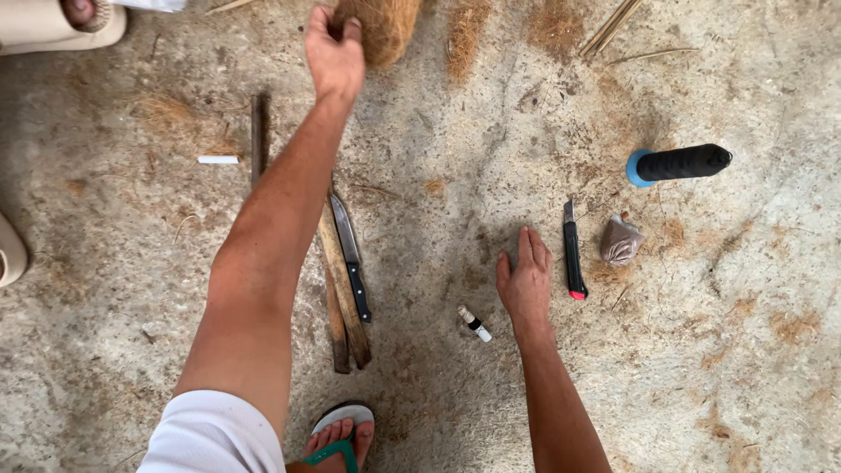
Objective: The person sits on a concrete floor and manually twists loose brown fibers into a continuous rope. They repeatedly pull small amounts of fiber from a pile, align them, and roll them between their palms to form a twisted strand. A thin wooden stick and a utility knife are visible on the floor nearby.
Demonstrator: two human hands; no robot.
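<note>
On the concrete floor (420,166): left hand (334,54) closed around coconut husk (383,26) for hold; right hand (526,282) flat, empty, bracing beside box cutter (572,252).

A single camera sits on the person's head and looks almost straight down at a concrete floor (455,158). It stands well above the ground, so both bare arms run up from the lower edge into view. The person's own sandalled foot (340,438) shows at the bottom edge, just under the lens. No second view shares the scene.
</note>
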